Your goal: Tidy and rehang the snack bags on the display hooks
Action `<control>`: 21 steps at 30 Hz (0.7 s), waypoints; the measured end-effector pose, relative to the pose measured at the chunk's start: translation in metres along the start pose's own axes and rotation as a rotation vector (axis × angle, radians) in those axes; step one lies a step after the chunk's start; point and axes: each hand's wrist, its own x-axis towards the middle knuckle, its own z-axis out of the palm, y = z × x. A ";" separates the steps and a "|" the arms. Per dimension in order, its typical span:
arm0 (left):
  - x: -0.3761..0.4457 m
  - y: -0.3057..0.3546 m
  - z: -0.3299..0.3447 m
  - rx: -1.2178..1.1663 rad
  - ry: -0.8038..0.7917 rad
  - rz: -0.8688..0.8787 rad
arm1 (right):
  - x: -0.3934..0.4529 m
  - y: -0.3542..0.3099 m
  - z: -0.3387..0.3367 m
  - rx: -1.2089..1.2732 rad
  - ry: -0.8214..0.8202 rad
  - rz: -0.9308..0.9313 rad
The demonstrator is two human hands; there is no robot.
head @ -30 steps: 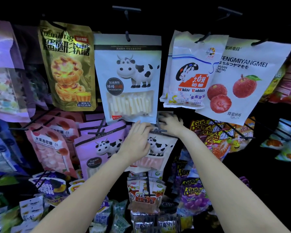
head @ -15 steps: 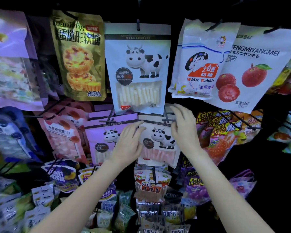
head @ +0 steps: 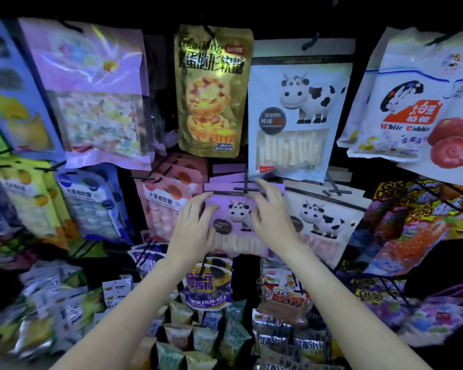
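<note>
The purple cow bag [head: 238, 217] hangs mid-display from a dark hook [head: 245, 188], under the white cow bag [head: 297, 113] and just left of another cow pouch [head: 324, 220]. The left hand [head: 191, 231] and right hand [head: 271, 217] lie on its face with fingers spread wide, flat against the film rather than pinching it. It looks light, soft and slippery, its sticks likely brittle, so the stiffer top header by the hook hole seems the safest hold. Neighbouring bags crowd both edges and hook prongs jut nearby; the only free room is toward the person.
</note>
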 end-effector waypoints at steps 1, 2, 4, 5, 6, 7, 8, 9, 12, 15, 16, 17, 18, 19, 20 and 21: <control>-0.002 -0.009 -0.006 -0.005 0.014 -0.009 | -0.002 -0.007 0.004 0.030 0.074 0.059; -0.006 -0.019 -0.013 -0.003 0.028 -0.029 | -0.008 -0.014 0.008 0.068 0.172 0.086; -0.021 -0.046 -0.023 -0.005 0.056 -0.106 | -0.024 -0.037 0.021 0.144 0.283 0.001; -0.028 -0.061 -0.028 -0.012 0.058 -0.160 | -0.031 -0.051 0.031 0.159 0.276 -0.088; -0.033 -0.077 -0.033 -0.013 0.047 -0.204 | -0.033 -0.066 0.043 0.155 0.243 -0.173; -0.036 -0.092 -0.037 -0.003 0.031 -0.222 | -0.028 -0.081 0.055 0.146 0.200 -0.222; -0.035 -0.106 -0.041 0.001 0.017 -0.225 | -0.017 -0.097 0.065 0.141 0.163 -0.230; -0.032 -0.119 -0.045 -0.008 0.006 -0.228 | -0.003 -0.111 0.074 0.139 0.145 -0.202; -0.011 -0.145 -0.054 -0.022 -0.038 -0.183 | 0.049 -0.138 0.088 0.005 0.156 -0.033; 0.007 -0.158 -0.058 0.027 -0.099 -0.110 | 0.092 -0.142 0.088 -0.277 -0.024 0.118; 0.012 -0.160 -0.060 0.028 -0.110 -0.100 | 0.102 -0.141 0.088 -0.299 -0.114 0.141; 0.017 -0.161 -0.061 0.028 -0.118 -0.095 | 0.111 -0.142 0.087 -0.284 -0.209 0.164; 0.020 -0.162 -0.062 0.034 -0.121 -0.085 | 0.118 -0.142 0.085 -0.248 -0.294 0.194; 0.022 -0.164 -0.064 0.044 -0.122 -0.071 | 0.124 -0.142 0.084 -0.211 -0.360 0.224; 0.022 -0.167 -0.064 0.044 -0.121 -0.058 | 0.129 -0.143 0.081 -0.188 -0.409 0.249; 0.021 -0.169 -0.064 0.027 -0.126 -0.051 | 0.132 -0.143 0.080 -0.176 -0.448 0.269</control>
